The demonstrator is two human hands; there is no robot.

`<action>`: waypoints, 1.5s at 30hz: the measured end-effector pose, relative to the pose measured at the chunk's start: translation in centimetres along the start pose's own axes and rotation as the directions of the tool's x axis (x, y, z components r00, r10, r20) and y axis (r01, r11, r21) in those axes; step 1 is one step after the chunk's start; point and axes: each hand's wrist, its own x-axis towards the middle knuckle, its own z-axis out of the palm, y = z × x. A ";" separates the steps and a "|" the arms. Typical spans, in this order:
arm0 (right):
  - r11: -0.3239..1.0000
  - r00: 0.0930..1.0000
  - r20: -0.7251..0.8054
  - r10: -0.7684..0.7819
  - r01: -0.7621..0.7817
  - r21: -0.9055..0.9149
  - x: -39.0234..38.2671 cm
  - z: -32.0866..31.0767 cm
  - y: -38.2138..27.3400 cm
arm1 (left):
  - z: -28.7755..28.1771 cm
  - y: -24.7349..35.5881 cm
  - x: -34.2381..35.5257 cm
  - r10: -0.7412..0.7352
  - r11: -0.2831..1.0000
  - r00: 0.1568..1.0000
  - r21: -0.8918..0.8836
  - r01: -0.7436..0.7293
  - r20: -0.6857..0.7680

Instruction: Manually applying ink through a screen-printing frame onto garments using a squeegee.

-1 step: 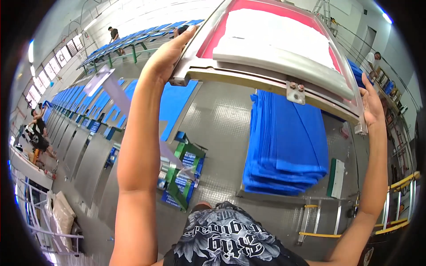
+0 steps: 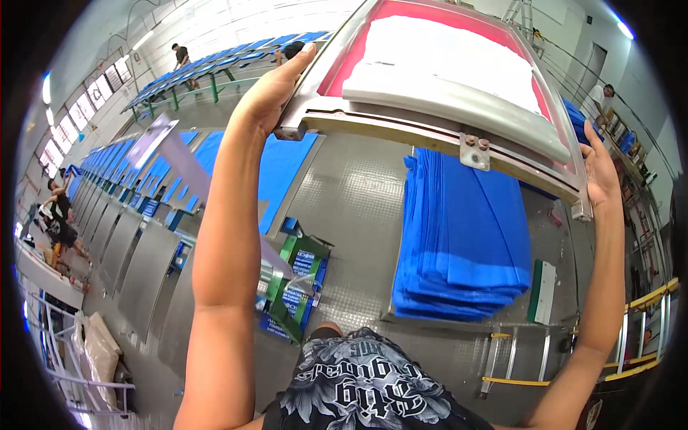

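Observation:
A metal screen-printing frame (image 2: pixel 401 132) is raised in front of me, tilted, its inner border pink. White ink (image 2: pixel 444 57) covers most of the mesh, and a long silvery squeegee (image 2: pixel 459 107) lies across the near end. My left hand (image 2: pixel 272 97) grips the frame's left side, thumb along the edge and the other fingers hidden. On the opposite side my right hand (image 2: pixel 600 168) clasps the rail, palm against it, fingertips partly hidden. A bracket with two bolts (image 2: pixel 474 152) sits on the near rail. Below the frame stands a stack of blue fabric sheets (image 2: pixel 462 244).
To the left, a long row of printing boards (image 2: pixel 154 269) carries blue pieces (image 2: pixel 283 168). Green brackets (image 2: pixel 290 294) stand near my left forearm. A green-and-white squeegee (image 2: pixel 545 292) lies beside the stack. Yellow-edged ladders (image 2: pixel 516 380) are at lower right. People (image 2: pixel 61 215) work farther off.
The surroundings have shifted very slightly in view. Both hands keep the same hold on the screen-printing frame.

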 end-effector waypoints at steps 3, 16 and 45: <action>0.999 0.999 0.012 0.032 -0.032 -0.028 3.8 2.0 0.6 | -2.6 -5.0 7.2 -0.056 0.998 0.998 -0.018 0.056 0.012; 1.000 0.960 -0.280 -0.021 0.026 0.013 16.8 13.0 4.4 | -7.8 -13.3 23.0 0.052 0.996 0.995 -0.069 -0.058 -0.086; 0.961 0.789 0.614 0.013 0.160 -0.227 76.6 41.3 21.9 | -12.5 -33.7 26.8 -0.129 0.992 0.424 -0.116 0.056 -0.897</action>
